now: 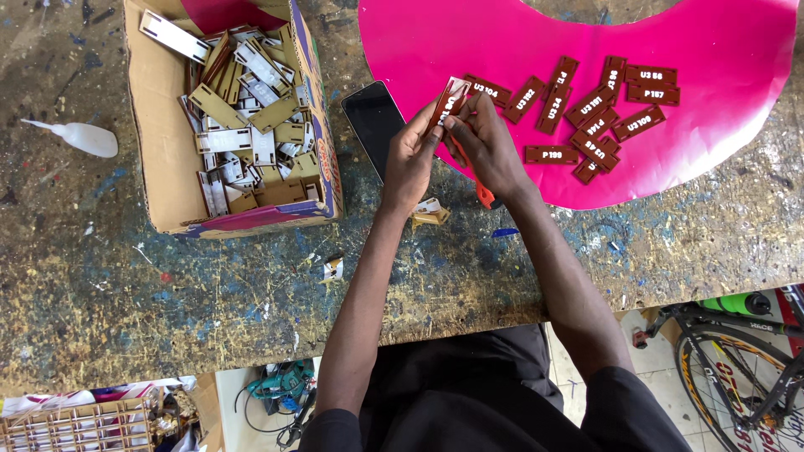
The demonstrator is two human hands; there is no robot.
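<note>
Near the upper middle of the frame both hands meet over the edge of a pink sheet (586,50). The left hand (412,159) is closed, fingers pinched on a small brown tag (450,99) with a pale face, held tilted upright between the two hands. The right hand (490,146) is also closed: its fingertips touch the same tag from the right, and an orange-handled tool (479,186) is gripped in its palm, the handle sticking out below the hand toward the lower edge of the sheet.

To the right of the hands, on the pink sheet, lie scattered brown tags (599,109) with white markings, some overlapping, some apart.

In the upper left of the frame stands an open cardboard box (163,142) on the paint-spattered surface (167,285). It is filled with a loose heap of flat tan and pale pieces (251,125) with slots at their ends, piled toward its right side; the left part of its floor is bare.

Between box and hands lies a dark phone (374,121), screen up, its right edge just beside the sheet. At the far left lies a white squeeze bottle (84,138) on its side. Small scraps (429,213) lie just below the left wrist.
</note>
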